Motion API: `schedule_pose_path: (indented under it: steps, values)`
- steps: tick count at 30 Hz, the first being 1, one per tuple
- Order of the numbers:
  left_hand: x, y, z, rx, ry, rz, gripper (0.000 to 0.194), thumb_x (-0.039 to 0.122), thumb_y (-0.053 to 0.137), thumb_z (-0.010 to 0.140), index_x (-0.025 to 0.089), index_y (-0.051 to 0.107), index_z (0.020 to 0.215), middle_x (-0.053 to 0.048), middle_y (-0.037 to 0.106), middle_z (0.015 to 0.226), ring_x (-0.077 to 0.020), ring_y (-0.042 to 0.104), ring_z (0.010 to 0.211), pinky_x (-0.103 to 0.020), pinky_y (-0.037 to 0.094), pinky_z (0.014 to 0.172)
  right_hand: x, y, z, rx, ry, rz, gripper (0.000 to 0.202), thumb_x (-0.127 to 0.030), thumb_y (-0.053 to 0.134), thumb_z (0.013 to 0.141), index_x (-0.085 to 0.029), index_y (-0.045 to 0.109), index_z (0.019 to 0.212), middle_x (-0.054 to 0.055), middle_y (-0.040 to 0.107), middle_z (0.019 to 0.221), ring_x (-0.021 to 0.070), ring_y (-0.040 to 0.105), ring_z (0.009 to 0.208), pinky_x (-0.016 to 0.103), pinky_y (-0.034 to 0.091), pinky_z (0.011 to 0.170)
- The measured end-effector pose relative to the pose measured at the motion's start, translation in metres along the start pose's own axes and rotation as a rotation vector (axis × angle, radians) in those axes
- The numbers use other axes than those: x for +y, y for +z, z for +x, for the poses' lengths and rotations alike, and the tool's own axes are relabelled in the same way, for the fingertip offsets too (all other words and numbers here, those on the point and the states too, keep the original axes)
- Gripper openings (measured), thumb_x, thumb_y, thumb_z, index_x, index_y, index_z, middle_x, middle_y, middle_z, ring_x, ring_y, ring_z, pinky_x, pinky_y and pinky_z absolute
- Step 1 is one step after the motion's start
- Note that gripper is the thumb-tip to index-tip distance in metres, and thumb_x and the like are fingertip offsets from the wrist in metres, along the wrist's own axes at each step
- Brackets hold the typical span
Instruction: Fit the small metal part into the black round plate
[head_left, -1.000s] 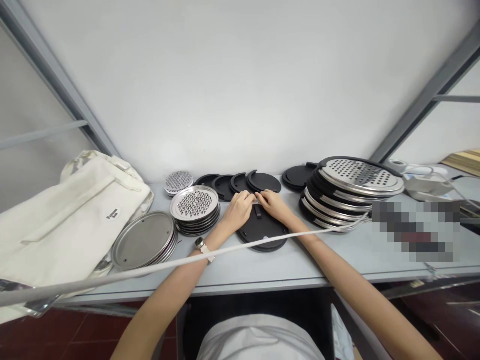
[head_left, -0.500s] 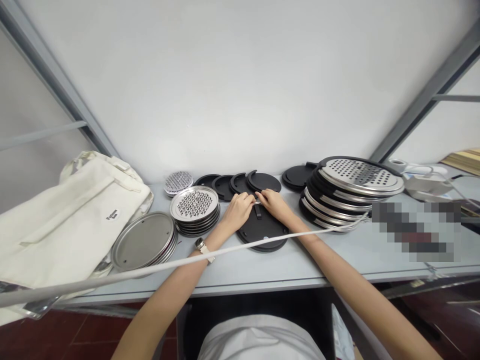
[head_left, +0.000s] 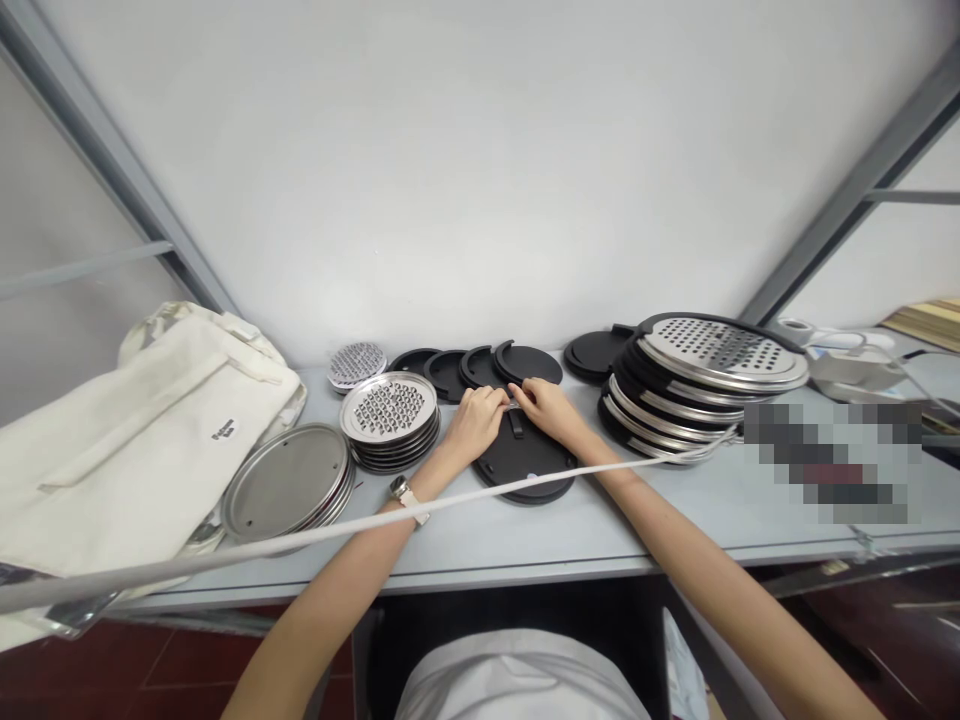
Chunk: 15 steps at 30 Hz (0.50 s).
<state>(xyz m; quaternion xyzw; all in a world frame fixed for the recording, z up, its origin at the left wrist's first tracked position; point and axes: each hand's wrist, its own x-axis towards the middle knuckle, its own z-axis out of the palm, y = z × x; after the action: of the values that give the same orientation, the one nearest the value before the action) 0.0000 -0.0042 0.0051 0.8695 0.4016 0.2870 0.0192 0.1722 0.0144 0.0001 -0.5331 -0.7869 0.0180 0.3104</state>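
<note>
A round black plastic disc (head_left: 525, 460) lies flat on the table in front of me, with a short raised tab and small holes in its face. My left hand (head_left: 478, 418) closes over its far left edge, fingers curled. Opposite it, my right hand (head_left: 547, 405) grips the far right edge, and the thumbs and fingertips nearly meet. A small silvery bit shows between the fingertips, too small to name. Just left of my left hand stands a stack of metal grater discs (head_left: 390, 408). Several black notched discs (head_left: 529, 365) lie overlapped behind my hands.
At right rises a tall stack of perforated metal discs in black rims (head_left: 720, 345), with black discs (head_left: 592, 352) behind. Plain metal discs (head_left: 289, 480) and a cream bag (head_left: 150, 420) lie left. A white cord (head_left: 480, 492) crosses the view above my forearms.
Almost nothing differs. Both hands stay at the far edge of the black disc, with only a slight shift of the fingers.
</note>
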Motion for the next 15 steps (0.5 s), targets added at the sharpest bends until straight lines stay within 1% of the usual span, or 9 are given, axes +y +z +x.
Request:
schedule_pose_path:
  steps: [9, 15]
  values:
    - [-0.0010, 0.0011, 0.0006, 0.000, -0.013, -0.012, 0.011, 0.015, 0.046, 0.092, 0.018, 0.056, 0.089, -0.003, 0.061, 0.090, -0.0177, 0.056, 0.089, -0.032, 0.038, 0.082, 0.0003, 0.0006, 0.0011, -0.054, -0.016, 0.031, 0.032, -0.031, 0.043, 0.095, -0.019, 0.047, 0.066, 0.002, 0.057, 0.065, 0.0132, 0.050, 0.059, 0.024, 0.031, 0.059]
    - [-0.0031, 0.0018, 0.0016, 0.011, -0.014, -0.078, 0.011, 0.017, 0.048, 0.092, 0.018, 0.058, 0.090, -0.003, 0.061, 0.090, -0.0170, 0.057, 0.088, -0.031, 0.039, 0.083, 0.0020, 0.0019, 0.0017, -0.083, -0.011, 0.009, 0.030, -0.029, 0.044, 0.096, -0.018, 0.050, 0.069, 0.004, 0.061, 0.068, 0.0138, 0.053, 0.061, 0.024, 0.033, 0.060]
